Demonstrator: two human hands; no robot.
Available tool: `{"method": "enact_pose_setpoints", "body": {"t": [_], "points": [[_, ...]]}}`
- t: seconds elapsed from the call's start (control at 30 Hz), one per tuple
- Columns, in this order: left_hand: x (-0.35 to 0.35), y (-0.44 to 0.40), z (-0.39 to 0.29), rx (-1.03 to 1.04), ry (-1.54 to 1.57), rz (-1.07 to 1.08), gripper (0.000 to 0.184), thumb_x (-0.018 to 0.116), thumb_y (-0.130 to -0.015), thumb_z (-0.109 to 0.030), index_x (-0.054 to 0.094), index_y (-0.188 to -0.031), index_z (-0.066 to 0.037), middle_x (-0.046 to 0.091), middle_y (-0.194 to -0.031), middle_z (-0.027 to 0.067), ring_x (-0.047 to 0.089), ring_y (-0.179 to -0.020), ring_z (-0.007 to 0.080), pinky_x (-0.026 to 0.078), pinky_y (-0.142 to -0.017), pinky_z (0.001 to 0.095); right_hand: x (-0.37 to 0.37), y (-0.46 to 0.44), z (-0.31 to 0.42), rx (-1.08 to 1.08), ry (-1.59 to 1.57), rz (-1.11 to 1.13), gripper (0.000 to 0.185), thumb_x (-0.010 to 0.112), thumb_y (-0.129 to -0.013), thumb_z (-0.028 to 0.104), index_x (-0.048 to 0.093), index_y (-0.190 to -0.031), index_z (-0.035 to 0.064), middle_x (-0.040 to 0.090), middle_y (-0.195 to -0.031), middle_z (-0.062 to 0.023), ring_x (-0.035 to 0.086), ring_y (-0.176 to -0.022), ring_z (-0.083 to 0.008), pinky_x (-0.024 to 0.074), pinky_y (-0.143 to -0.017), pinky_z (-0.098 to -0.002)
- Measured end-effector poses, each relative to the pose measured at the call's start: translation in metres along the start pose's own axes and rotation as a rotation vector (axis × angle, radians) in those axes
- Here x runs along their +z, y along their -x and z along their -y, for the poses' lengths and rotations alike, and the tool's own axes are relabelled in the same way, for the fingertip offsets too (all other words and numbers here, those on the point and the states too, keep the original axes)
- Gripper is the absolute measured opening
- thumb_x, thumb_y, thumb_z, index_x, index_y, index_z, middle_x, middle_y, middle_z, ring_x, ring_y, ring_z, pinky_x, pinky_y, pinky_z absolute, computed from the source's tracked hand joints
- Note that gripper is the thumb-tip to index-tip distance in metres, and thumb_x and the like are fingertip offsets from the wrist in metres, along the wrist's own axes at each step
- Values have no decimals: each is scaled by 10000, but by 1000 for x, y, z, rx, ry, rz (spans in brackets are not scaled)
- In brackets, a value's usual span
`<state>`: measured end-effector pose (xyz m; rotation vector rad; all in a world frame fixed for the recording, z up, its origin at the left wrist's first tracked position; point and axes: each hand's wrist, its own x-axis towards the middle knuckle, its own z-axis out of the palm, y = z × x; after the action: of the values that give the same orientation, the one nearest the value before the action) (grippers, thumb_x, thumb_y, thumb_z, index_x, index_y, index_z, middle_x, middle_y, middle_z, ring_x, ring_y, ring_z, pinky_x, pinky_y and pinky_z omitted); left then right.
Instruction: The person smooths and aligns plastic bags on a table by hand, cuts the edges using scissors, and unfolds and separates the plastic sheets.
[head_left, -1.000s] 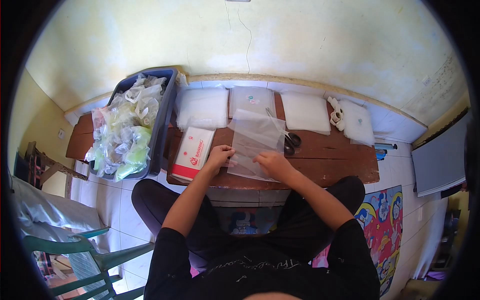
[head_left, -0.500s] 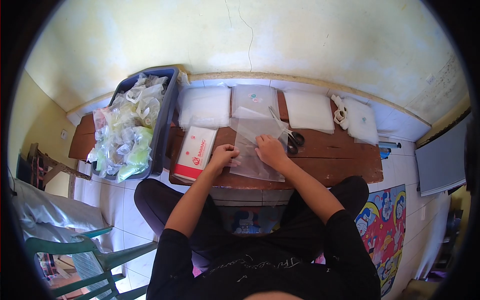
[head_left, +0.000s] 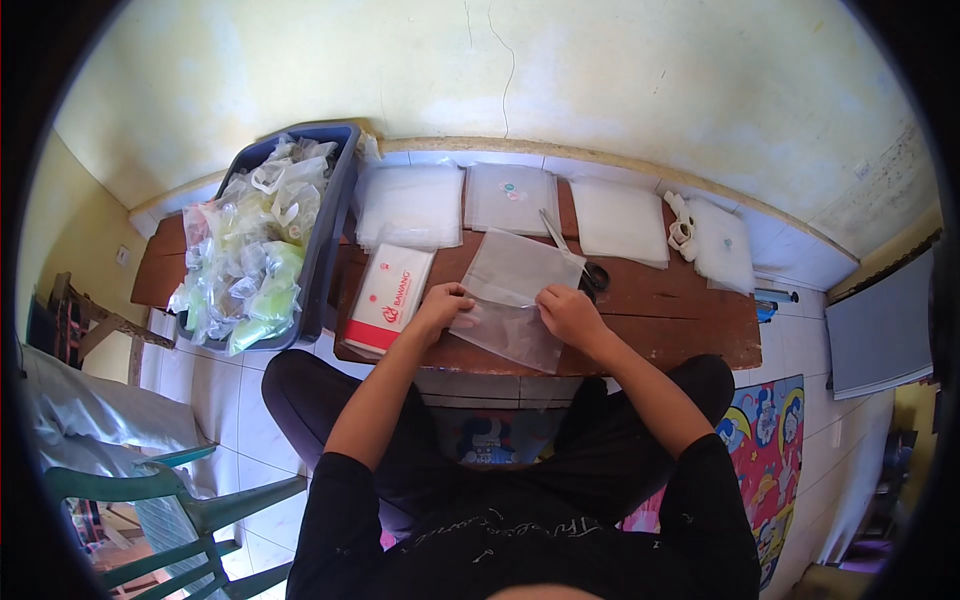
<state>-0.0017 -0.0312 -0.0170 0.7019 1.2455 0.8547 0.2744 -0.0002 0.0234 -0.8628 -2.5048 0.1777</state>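
Observation:
A clear plastic bag (head_left: pixel 508 335) lies slightly turned over the front of the wooden table, a fold or crease running across its middle. My left hand (head_left: pixel 443 308) pinches its left edge, fingers closed. On the opposite side, my right hand (head_left: pixel 570 315) grips the right edge with thumb and fingertips. A white and red packet marked BAWANG (head_left: pixel 398 285) lies left of the bag, next to my left hand. Beyond my right hand are black-handled scissors (head_left: pixel 597 275), blades pointing to the wall and handles partly hidden by the bag.
Along the back of the brown table (head_left: pixel 665 320) lie stacks of clear bags (head_left: pixel 408 205), (head_left: pixel 620 222) and a bundle of white strips (head_left: pixel 681 225). A dark tub (head_left: pixel 345 190) heaped with crumpled plastic stands left. A green chair (head_left: pixel 240 510) is at lower left.
The bag has turned and now shows a crease between my hands. My right hand has moved right and down to its right edge; my left hand stays near the left edge.

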Motion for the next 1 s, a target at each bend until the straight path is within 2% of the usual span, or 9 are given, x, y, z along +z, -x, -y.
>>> {"method": "enact_pose_setpoints", "body": {"t": [0.07,0.3,0.43,0.6,0.73,0.8,0.93,0.97,1.0], "points": [[-2,-1,0,-14,37,32,265,571,-865,15,581,-1130,14,664,-1019,143,705,-814,265,601,-685,339,-10,2,4,57,-95,102,65,611,-822,85,594,-862,36,617,-854,-129,629,-840,-322,518,-733,-434],[-17,12,-14,-161,314,229,355,493,-949,-81,496,-1289,18,635,-1132,164,694,-935,300,593,-795,363,-23,6,12,110,-187,119,83,609,-832,108,600,-873,37,620,-864,-134,627,-839,-338,521,-726,-432],[-10,17,-16,-191,330,181,364,508,-975,-149,492,-1299,16,635,-1138,157,691,-944,296,591,-795,355,-23,13,26,78,-207,202,92,615,-834,122,607,-883,44,620,-888,-131,626,-845,-340,520,-727,-434],[-2,8,-2,15,-34,14,359,665,-875,-80,571,-1209,11,670,-1050,129,687,-889,220,591,-743,322,-14,20,40,70,-228,279,103,618,-840,139,614,-894,51,621,-906,-125,627,-854,-337,519,-733,-439],[3,9,-1,30,-123,-65,337,696,-815,4,606,-1139,26,694,-988,117,687,-846,189,585,-714,299,-14,18,46,66,-300,366,168,646,-843,191,628,-944,57,628,-942,-129,629,-891,-346,514,-773,-443],[1,4,3,208,-281,-63,328,685,-811,28,621,-1132,23,714,-934,111,696,-823,179,577,-702,286,-18,15,46,87,-349,406,191,658,-841,206,629,-960,59,630,-957,-131,628,-908,-349,512,-789,-442],[24,25,-30,346,-461,-4,315,683,-803,42,640,-1115,16,724,-939,124,703,-824,176,571,-725,294,-32,-10,38,74,-313,93,325,712,-804,214,615,-1076,63,614,-1109,-141,581,-1055,-365,467,-923,-444],[31,31,-38,418,-485,69,322,675,-790,54,648,-1108,5,726,-930,128,706,-830,180,568,-738,304,-40,-18,38,34,-252,-54,370,725,-791,206,607,-1113,67,601,-1157,-143,559,-1104,-368,444,-982,-440],[38,38,-47,489,-509,141,332,668,-778,67,657,-1101,-6,728,-922,132,709,-836,183,564,-752,313,-49,-26,39,36,-251,-57,370,725,-791,206,607,-1113,67,601,-1157,-143,559,-1104,-368,444,-982,-440]]}}
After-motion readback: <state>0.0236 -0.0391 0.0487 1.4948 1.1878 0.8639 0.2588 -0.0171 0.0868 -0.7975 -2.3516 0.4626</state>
